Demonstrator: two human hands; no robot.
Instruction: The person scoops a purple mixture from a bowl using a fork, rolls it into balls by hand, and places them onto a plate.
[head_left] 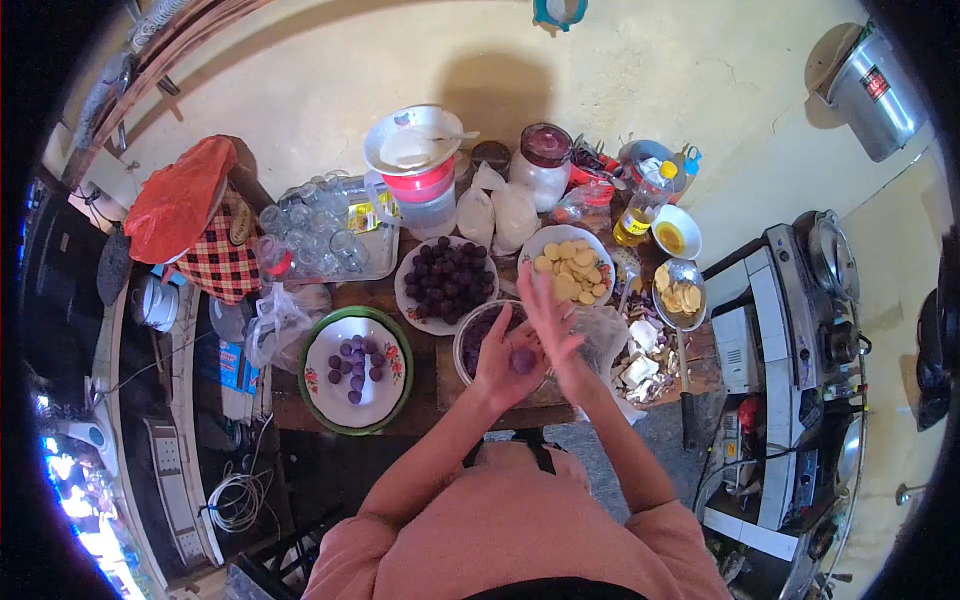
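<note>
A small purple dough ball (522, 361) rests in the palm of my left hand (497, 370), whose fingers are partly stretched. My right hand (549, 325) is held upright just beside it, fingers extended, with nothing in its grip. Beneath both hands stands a tub (462, 352) of purple dough, partly hidden by them. To the left, a white floral bowl with a green rim (312, 388) contains several purple balls (355, 362). Behind it, a plate (408, 306) is heaped with darker purple balls (447, 280).
A plate of yellow slices (572, 270) is behind my right hand. Peelings and white pieces (645, 365) lie to the right, near a long-handled skimmer (682, 310). Glass jars (310, 240) fill a tray at the back left. An oil bottle (640, 212) and a stove (800, 300) are rightward.
</note>
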